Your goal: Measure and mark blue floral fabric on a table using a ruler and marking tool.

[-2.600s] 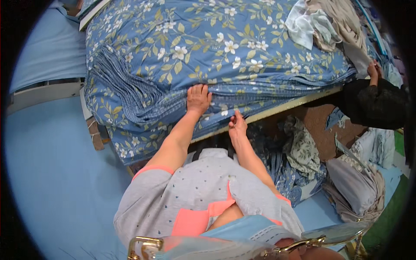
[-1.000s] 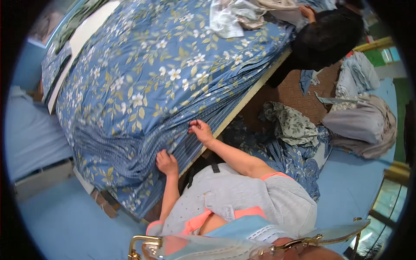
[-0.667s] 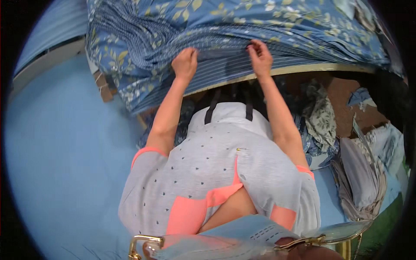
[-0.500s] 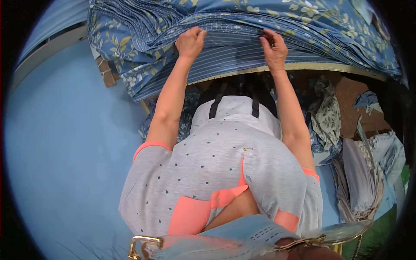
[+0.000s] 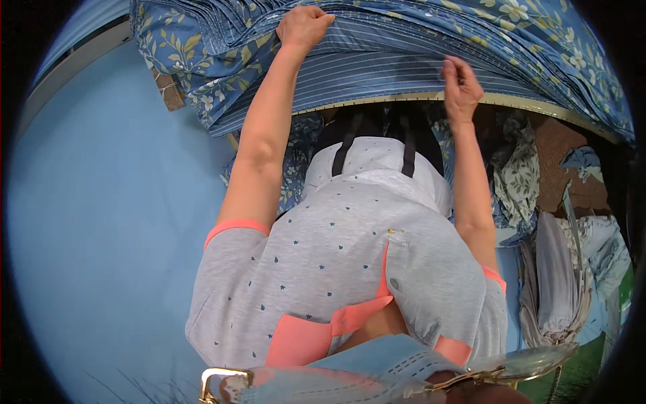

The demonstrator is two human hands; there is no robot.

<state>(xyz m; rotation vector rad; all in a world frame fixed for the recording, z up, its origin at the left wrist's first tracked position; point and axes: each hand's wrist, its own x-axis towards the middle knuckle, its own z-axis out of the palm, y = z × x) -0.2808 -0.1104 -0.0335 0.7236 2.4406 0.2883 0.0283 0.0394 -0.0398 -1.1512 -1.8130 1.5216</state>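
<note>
A thick heap of blue fabric (image 5: 565, 50) with pale flowers and yellow-green leaves lies in many folded layers across the far side. Below its stacked edges spreads a blue striped fabric (image 5: 377, 73). My left hand (image 5: 301, 29) is closed, its thumb and forefinger pinching a layer edge of the heap at the left of the middle; the fingertips are partly hidden. Over the striped fabric at the right hovers my right hand (image 5: 462, 87). Its fingers are loosely curled and a little apart, with nothing visible in them.
A pale table edge with ruler-like marks (image 5: 377, 100) runs in front of me. A wooden block (image 5: 168, 91) tied with string sits by the left corner. Crumpled cloths (image 5: 518, 172) and a grey fabric bundle (image 5: 557, 283) lie low at the right. The floor (image 5: 121, 222) is light blue.
My left hand has moved farther away along the fabric edge. The right hand has shifted right and nearer, away from the layered edges. More of the striped fabric shows between them.
</note>
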